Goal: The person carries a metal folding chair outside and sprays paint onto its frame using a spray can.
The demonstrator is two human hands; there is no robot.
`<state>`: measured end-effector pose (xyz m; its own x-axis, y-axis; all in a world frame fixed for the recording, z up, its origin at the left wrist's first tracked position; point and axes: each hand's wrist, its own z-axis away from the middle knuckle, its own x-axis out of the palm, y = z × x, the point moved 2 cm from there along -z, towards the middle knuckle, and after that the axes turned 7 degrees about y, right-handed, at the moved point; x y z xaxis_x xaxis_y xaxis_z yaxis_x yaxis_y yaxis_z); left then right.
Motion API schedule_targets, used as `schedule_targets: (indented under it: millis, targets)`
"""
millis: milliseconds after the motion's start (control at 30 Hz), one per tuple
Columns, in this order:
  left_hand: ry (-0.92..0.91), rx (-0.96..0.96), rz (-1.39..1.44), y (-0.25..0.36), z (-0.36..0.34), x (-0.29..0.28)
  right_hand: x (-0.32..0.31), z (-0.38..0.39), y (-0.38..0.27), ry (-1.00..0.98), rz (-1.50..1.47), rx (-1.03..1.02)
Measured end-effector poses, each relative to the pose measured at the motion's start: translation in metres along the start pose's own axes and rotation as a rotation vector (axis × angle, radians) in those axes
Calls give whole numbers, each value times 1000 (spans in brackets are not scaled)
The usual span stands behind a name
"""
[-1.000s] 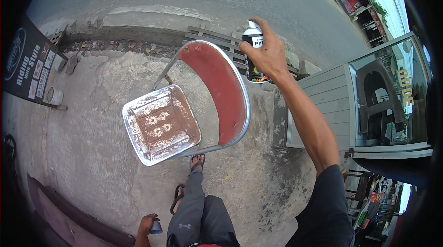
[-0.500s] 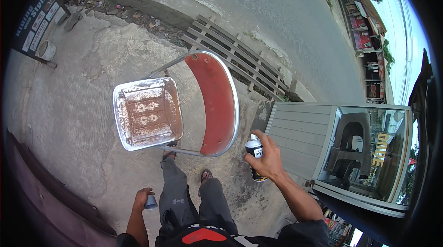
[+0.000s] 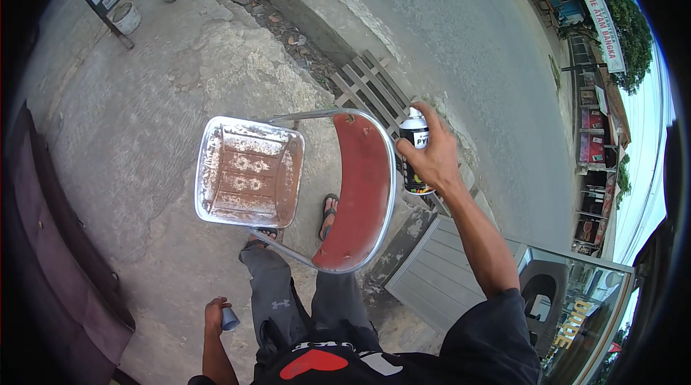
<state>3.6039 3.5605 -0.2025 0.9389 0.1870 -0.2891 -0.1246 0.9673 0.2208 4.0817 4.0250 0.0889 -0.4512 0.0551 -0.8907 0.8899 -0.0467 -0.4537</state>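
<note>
Seen from the head camera, a metal chair [image 3: 295, 169] is on rough concrete ground [image 3: 165, 183] beside a road [image 3: 475, 39], directly in front of the person, its seat pan [image 3: 250, 171] to the left of its red backrest [image 3: 363, 198]. The right hand [image 3: 437, 160] grasps a black spray can [image 3: 416, 147] with a white top, index finger over the nozzle, just beyond the backrest's outer edge and apart from it. The left hand [image 3: 214, 314], low at the person's side, grips a grey-blue cap [image 3: 229, 319], so the can looks uncapped and ready.

Work on the chair appears only partway along. The seat pan's rim shines silvery-white, and pale patches spread across the middle, yet broad brown areas show between them, most plainly along the side nearest the backrest. Whether the pale areas are fresh spray or worn old finish cannot be told. The backrest is red across its face, with scuffed spots near its ends and no pale coat visible; the curved tube frame [image 3: 392, 218] around it gleams silver. No mist shows at the nozzle. Even coverage of the brown seat looks like the main part left.
</note>
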Motion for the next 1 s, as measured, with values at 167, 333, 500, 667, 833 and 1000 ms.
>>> schedule_targets:
  millis: [167,333,500,667,833,1000]
  targets:
    - [140,-15,163,-36,40,48,0,-52,39,-120,-70,-82]
    - [302,-40,258,-54,93,150,-10,14,114,-611,-272,-427]
    - [217,-115,173,-82,176,270,10,57,171,-866,-582,-446]
    - [118,-240,52,-90,246,349,57,-39,216,-46,-856,-125]
    - [178,-370,-40,-116,294,347,79,-7,241,-239,-1114,-379]
    - [231,-414,-163,-86,312,350,87,83,256,-560,-1227,-614]
